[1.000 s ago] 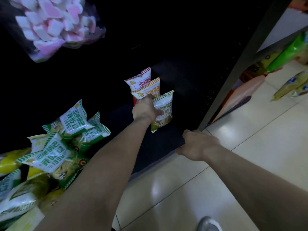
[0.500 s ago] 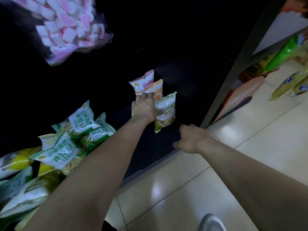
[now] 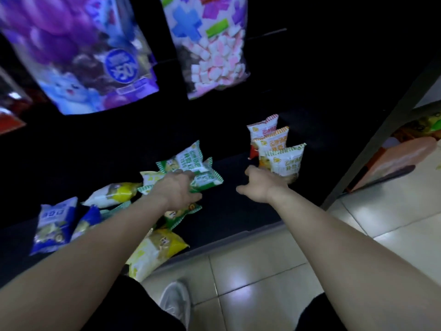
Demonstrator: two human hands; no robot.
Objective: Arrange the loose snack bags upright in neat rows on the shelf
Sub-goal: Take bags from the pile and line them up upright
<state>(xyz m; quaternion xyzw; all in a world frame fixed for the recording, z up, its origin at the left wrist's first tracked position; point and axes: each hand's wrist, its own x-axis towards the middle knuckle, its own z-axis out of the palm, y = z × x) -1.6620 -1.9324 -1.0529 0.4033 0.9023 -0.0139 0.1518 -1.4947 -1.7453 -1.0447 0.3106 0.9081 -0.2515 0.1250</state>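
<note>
Snack bags (image 3: 285,161) now steadied by right hand (image 3: 262,185), left hand (image 3: 177,191) gone.

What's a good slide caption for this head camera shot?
Left hand grips a green snack bag from the loose pile; right hand steadies the upright row.

shop: hung candy bags (image 3: 214,51), snack pkts (image 3: 285,161) on shelf (image 3: 238,211).

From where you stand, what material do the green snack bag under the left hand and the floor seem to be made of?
The green snack bag looks like thin printed plastic film, slightly glossy: its ends are crimped and saw-toothed, and it puffs like a sealed pillow pack. The left hand rests on it. The floor appears to be glazed ceramic tile, though that is a guess: it shows grout lines and bright reflections.
</note>
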